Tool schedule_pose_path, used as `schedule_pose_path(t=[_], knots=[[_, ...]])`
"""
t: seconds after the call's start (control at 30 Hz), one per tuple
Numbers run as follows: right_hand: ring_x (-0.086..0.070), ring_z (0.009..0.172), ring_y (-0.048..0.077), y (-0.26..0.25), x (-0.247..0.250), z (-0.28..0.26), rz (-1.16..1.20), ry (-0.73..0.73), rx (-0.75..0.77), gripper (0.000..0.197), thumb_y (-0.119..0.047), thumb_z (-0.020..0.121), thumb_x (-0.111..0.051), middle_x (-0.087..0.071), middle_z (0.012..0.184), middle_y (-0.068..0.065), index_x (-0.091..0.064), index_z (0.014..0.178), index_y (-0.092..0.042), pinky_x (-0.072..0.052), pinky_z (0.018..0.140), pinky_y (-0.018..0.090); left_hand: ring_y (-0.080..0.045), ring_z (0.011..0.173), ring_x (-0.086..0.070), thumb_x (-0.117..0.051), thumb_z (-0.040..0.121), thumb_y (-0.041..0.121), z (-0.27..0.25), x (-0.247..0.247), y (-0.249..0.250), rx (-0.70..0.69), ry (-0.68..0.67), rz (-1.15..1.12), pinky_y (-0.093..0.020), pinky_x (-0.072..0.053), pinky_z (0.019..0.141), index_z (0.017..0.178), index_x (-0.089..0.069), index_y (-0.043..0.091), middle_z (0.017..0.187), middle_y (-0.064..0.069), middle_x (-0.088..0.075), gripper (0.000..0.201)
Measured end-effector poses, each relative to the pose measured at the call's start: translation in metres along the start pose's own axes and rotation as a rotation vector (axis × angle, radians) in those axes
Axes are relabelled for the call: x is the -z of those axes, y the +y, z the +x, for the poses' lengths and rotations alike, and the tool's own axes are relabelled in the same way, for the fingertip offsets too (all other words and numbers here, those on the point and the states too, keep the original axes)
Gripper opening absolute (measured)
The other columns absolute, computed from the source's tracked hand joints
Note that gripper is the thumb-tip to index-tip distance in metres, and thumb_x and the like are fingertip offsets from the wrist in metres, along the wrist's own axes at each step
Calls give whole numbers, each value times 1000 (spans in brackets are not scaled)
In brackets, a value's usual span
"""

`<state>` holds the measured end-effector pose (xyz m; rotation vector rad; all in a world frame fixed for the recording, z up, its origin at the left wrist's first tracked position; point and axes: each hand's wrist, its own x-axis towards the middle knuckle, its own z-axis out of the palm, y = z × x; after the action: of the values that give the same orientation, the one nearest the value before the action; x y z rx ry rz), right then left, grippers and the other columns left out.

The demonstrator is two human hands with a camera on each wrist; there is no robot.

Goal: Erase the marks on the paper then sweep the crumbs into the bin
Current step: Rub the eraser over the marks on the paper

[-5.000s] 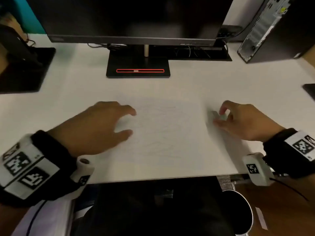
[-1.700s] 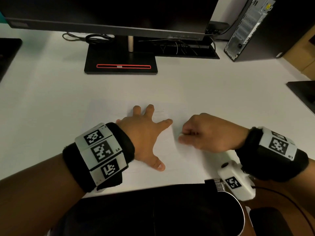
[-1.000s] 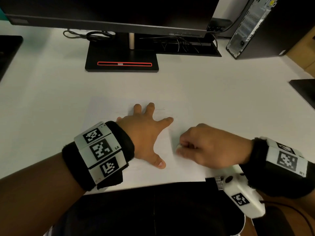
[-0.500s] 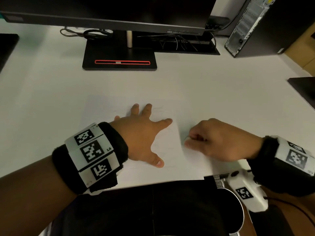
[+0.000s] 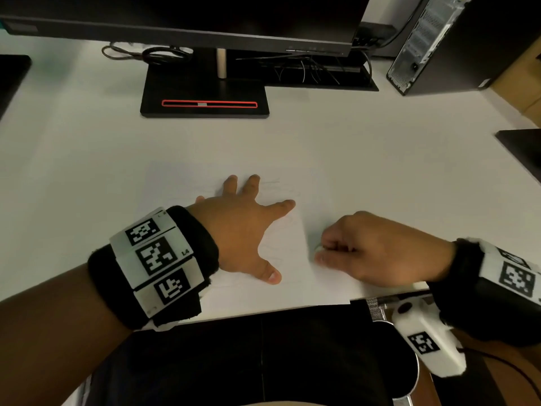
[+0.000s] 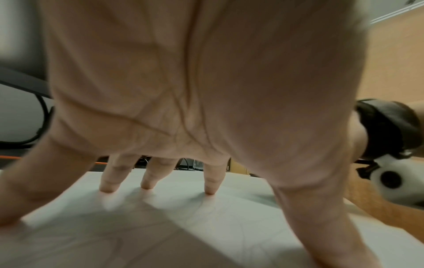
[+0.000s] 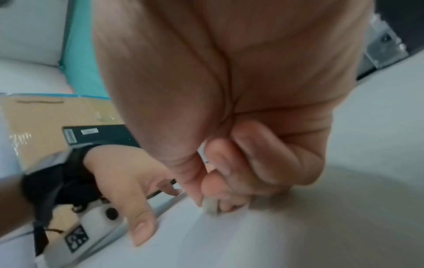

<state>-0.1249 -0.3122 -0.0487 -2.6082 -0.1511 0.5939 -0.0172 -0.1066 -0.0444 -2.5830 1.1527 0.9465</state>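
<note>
A white sheet of paper with faint pencil marks lies on the white desk near its front edge. My left hand lies spread flat on the sheet, its fingertips pressing it down. To its right, my right hand is curled and pinches a small white eraser whose tip touches the paper. In the right wrist view the eraser sits between thumb and fingers against the sheet. A round bin stands below the desk's front edge at the right, mostly hidden by my right wrist.
A monitor on a black stand is at the back of the desk, with cables behind it. A computer tower stands at the back right. Dark objects sit at the left edge and right edge.
My right hand has rubbed the eraser back and forth over the right part of the paper, now a little nearer the left hand. The left hand has stayed spread on the sheet.
</note>
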Motion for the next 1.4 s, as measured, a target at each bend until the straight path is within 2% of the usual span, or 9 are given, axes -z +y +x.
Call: schedule_pose_path(t=[0.23, 0.37, 0.57, 0.7, 0.87, 1.0, 1.13, 1.27, 1.4], knots=[[-46, 52, 15, -18, -9, 1, -43, -62, 82, 45, -40, 100, -56, -52, 57, 4, -51, 66, -11, -41, 55, 28, -36, 149, 22, -62, 69, 82, 3, 0, -2, 13, 6, -8, -63, -27, 114, 147, 17, 59, 162, -3, 28, 113], [-44, 52, 14, 5, 12, 17, -31, 72, -27, 46, -38, 100, -56, -53, 58, 5, -51, 66, -9, -40, 55, 32, -43, 149, 19, -47, 80, 83, 5, 3, -4, 27, 21, -22, -66, -23, 114, 147, 15, 60, 163, -4, 25, 94], [-43, 53, 14, -8, -3, 13, -82, -21, 59, 46, -40, 101, -54, -51, 59, 4, -50, 66, -10, -42, 57, 33, -37, 147, 28, -68, 67, 80, -3, 5, -16, -21, -70, -31, -64, -12, 119, 142, 17, 67, 160, 1, 34, 114], [-43, 52, 13, 1, 7, 18, -37, 33, 0, 47, -40, 100, -55, -56, 62, 9, -51, 67, -7, -40, 56, 32, -37, 146, 29, -69, 68, 79, -4, 4, -16, -31, -62, -44, -65, -8, 118, 142, 16, 67, 160, 1, 34, 113], [-43, 53, 12, -12, -5, 13, -73, -22, 58, 46, -41, 100, -56, -50, 59, 2, -49, 66, -11, -39, 56, 27, -37, 147, 29, -69, 67, 79, -4, 3, -17, -28, -61, -43, -64, -8, 118, 141, 16, 69, 160, 2, 34, 113], [-40, 50, 13, -3, 5, 19, -44, 64, -24, 46, -37, 100, -55, -48, 55, 0, -46, 63, -11, -36, 52, 26, -36, 146, 29, -69, 67, 79, -3, 3, -17, -25, -62, -41, -65, -8, 118, 141, 16, 69, 160, 3, 35, 114], [-43, 53, 13, -19, -7, 15, -75, -17, 55, 45, -40, 101, -55, -49, 57, -1, -51, 66, -11, -38, 55, 25, -37, 146, 29, -69, 68, 78, -4, 5, -15, -22, -66, -34, -65, -8, 118, 141, 17, 68, 160, 2, 35, 113], [-42, 51, 12, -5, 9, 25, -53, 58, -43, 45, -37, 101, -55, -51, 57, 2, -48, 65, -9, -36, 53, 26, -38, 146, 29, -67, 67, 80, -3, 4, -16, -22, -68, -17, -65, -8, 118, 141, 18, 68, 159, 2, 35, 113], [-45, 53, 13, -22, -5, 20, -119, -15, 49, 44, -39, 101, -54, -53, 59, 2, -50, 66, -12, -37, 54, 25, -37, 146, 30, -68, 67, 79, -3, 4, -16, -20, -68, -29, -65, -8, 119, 141, 17, 69, 159, 2, 35, 113]])
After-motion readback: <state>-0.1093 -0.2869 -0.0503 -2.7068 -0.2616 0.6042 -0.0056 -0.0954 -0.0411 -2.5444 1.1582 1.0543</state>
